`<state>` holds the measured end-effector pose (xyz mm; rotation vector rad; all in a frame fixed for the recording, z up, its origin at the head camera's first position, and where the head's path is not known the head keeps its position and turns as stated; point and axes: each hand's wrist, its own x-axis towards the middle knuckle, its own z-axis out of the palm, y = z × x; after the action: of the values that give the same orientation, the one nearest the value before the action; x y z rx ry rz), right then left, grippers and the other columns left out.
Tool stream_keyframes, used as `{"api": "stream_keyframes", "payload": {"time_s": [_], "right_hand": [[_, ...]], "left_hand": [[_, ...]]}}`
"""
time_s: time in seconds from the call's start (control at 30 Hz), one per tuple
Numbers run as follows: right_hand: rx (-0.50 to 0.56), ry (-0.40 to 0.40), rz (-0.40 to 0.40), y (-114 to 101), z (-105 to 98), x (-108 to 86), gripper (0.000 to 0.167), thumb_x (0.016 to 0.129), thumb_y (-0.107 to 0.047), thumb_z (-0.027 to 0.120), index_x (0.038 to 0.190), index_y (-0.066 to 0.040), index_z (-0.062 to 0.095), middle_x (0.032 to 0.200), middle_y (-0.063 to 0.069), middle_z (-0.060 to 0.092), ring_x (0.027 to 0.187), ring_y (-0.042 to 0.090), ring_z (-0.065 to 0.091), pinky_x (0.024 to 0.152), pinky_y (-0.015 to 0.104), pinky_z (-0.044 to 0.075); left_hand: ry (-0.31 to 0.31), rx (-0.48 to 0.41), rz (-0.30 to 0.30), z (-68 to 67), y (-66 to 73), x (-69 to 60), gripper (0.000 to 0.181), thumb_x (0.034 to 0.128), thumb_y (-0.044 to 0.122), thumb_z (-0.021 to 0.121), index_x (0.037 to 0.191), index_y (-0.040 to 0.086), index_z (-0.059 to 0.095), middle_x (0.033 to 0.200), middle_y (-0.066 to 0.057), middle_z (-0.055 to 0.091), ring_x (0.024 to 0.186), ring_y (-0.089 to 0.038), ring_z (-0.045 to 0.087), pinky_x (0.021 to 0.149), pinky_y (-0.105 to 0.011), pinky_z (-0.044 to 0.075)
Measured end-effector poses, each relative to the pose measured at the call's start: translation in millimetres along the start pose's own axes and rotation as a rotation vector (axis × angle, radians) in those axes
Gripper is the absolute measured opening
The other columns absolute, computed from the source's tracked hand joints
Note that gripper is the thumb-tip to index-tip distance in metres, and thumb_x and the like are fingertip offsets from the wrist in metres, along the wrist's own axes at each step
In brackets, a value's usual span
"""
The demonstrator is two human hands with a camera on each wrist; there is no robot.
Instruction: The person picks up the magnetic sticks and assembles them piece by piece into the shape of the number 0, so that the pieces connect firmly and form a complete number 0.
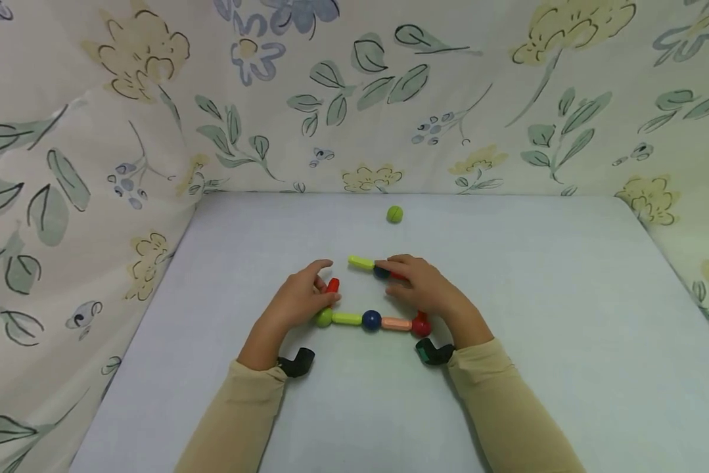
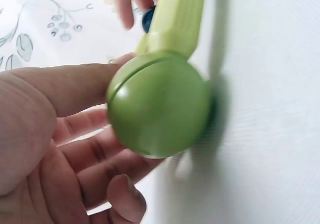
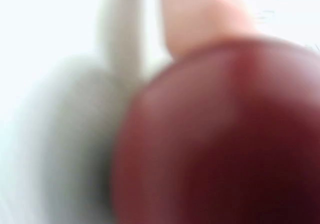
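A row of magnetic sticks and balls lies on the table: green ball [image 1: 324, 317], yellow-green stick [image 1: 347, 318], dark blue ball [image 1: 371, 320], orange stick [image 1: 396, 324], red ball [image 1: 422, 325]. From the green ball a red stick [image 1: 332, 285] points away, and my left hand [image 1: 295, 295] holds it between thumb and fingers. Farther off, a second yellow-green stick [image 1: 361, 263] joins another dark blue ball [image 1: 381, 270] and a red stick [image 1: 398, 276]. My right hand [image 1: 425, 286] holds that red stick, partly hiding it. The red ball [image 3: 225, 139] fills the blurred right wrist view.
A loose green ball [image 1: 394, 214] sits near the back edge of the white table [image 1: 567, 276]. Floral cloth [image 1: 330, 151] hangs behind and along the sides. Black wrist devices [image 1: 297, 362] sit by both sleeves.
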<state>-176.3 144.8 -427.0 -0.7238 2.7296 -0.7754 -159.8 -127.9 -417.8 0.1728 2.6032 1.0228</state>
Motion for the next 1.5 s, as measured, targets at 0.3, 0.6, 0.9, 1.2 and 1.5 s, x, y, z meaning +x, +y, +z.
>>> {"api": "stream_keyframes", "payload": {"time_s": [0.3,0.6,0.9,1.2,1.5], "right_hand": [[-0.24,-0.03,0.112,-15,8,-1.4,0.052,0.099,-0.018,0.057,0.146,-0.036,0.046,0.12,0.01,0.057,0.102,0.028,0.054,0.084,0.047,0.046],[-0.16,-0.043,0.241,-15,3,-0.3,0.052,0.101,-0.009,0.047,0.145,-0.036,0.047,0.113,0.011,0.053,0.091,0.026,0.049,0.068,0.035,0.042],[-0.192,-0.063,0.258,-15,5,0.7,0.054,0.101,-0.01,0.046,0.147,-0.037,0.043,0.116,0.013,0.052,0.094,0.028,0.05,0.074,0.042,0.044],[0.123,-0.115,0.275,-4,-24,-18.3,0.054,0.099,-0.027,0.054,0.151,-0.028,0.038,0.131,0.01,0.056,0.112,0.027,0.056,0.089,0.045,0.049],[0.174,-0.154,0.267,9,-50,-5.8,0.043,0.099,-0.033,0.055,0.141,-0.023,0.053,0.124,0.007,0.063,0.104,0.024,0.062,0.088,0.043,0.051]], "left_hand": [[0.047,0.005,0.027,4.3,1.3,1.1,0.052,0.0901,0.031,0.071,0.137,0.014,0.056,0.096,0.0,0.064,0.084,-0.016,0.058,0.071,-0.03,0.046],[-0.024,0.053,-0.062,-1.8,-0.2,-3.0,0.054,0.086,0.042,0.073,0.129,0.01,0.062,0.096,-0.003,0.062,0.084,-0.019,0.055,0.069,-0.03,0.044],[0.007,0.078,-0.091,10.4,0.2,-0.2,0.043,0.0884,0.043,0.07,0.116,0.01,0.069,0.089,-0.005,0.061,0.081,-0.021,0.054,0.066,-0.03,0.043],[0.164,0.086,-0.084,13.1,-5.2,5.4,0.037,0.0939,0.036,0.064,0.121,0.011,0.069,0.116,-0.008,0.064,0.098,-0.022,0.058,0.079,-0.039,0.05],[0.188,0.013,-0.061,10.3,-16.2,14.0,0.035,0.0927,0.038,0.066,0.118,0.013,0.071,0.118,-0.008,0.063,0.107,-0.025,0.058,0.087,-0.042,0.048]]}}
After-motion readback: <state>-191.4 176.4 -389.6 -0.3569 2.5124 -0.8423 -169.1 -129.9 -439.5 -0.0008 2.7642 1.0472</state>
